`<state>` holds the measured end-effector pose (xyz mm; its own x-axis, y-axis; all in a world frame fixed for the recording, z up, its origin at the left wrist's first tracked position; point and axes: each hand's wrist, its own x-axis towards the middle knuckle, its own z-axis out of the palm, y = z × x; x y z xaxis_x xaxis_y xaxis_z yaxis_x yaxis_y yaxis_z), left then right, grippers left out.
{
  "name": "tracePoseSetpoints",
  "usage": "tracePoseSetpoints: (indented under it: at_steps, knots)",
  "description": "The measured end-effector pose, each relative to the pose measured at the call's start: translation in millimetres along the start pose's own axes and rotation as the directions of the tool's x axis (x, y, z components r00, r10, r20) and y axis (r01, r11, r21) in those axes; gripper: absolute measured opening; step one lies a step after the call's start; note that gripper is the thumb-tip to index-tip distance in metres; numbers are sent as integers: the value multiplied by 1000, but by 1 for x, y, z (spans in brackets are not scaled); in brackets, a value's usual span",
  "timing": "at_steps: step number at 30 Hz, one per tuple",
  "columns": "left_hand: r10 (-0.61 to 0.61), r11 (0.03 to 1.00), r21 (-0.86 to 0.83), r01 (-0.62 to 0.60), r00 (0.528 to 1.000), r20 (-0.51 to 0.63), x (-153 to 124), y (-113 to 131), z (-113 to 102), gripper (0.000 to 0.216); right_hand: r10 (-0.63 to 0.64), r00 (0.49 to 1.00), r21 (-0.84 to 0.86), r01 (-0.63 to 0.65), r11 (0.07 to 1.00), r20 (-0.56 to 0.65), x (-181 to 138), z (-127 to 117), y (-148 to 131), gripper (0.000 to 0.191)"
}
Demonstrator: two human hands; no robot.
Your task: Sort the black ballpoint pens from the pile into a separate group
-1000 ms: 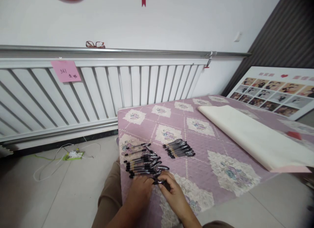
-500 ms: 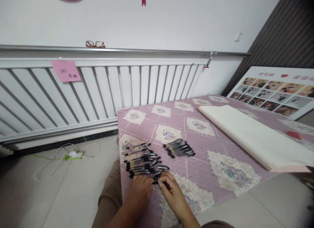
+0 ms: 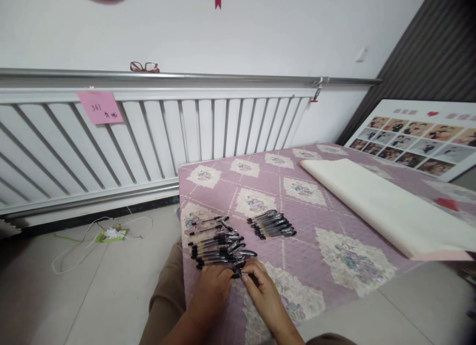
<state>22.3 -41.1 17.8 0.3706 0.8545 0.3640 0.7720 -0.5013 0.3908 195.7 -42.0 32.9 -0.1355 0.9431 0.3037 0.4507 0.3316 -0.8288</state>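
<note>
Both hands met at the near edge of the bed (image 3: pixel 334 211), at about 6 o'clock in the head view. The left hand (image 3: pixel 211 285) and right hand (image 3: pixel 260 288) pinched one black pen (image 3: pixel 238 274) between their fingertips, fingers curled closed on it, its long axis running roughly 9 to 3 o'clock. Just beyond the fingertips, toward 12 o'clock, lay the loose pile of pens (image 3: pixel 217 243), nearly touching the held one and nearer the left hand. The tidier row of pens (image 3: pixel 271 223) sat further off toward 1 o'clock, on the right hand's side, its pens lying along much the same axis.
</note>
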Motion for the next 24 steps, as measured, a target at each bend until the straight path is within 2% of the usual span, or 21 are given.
tracePoseSetpoints:
  at_steps: [7, 13, 16, 19, 24]
  knots:
    - [-37, 999, -6, 37, 999, 3, -1, 1, -1, 20, 65, 997, 102, -59, 993, -52, -2, -2, 1, 10]
    - [20, 1000, 15, -20, 1000, -7, -2, 0, -1, 40, 182, 977, 197, -158, 968, -111, -5, -3, 2, 18]
    - [-2, 1000, -10, 2, 1000, -12, -2, 2, -1, 36, 224, 968, 207, -197, 958, -115, -6, -2, 6, 19]
    - [-11, 999, -43, 9, 1000, -26, -2, 4, -1, 33, 182, 981, 131, -172, 976, -66, -6, 1, 7, 14]
    - [55, 998, -37, -56, 997, -46, -1, 4, 1, 26, 71, 997, -37, -70, 997, 15, -3, 3, 1, 9]
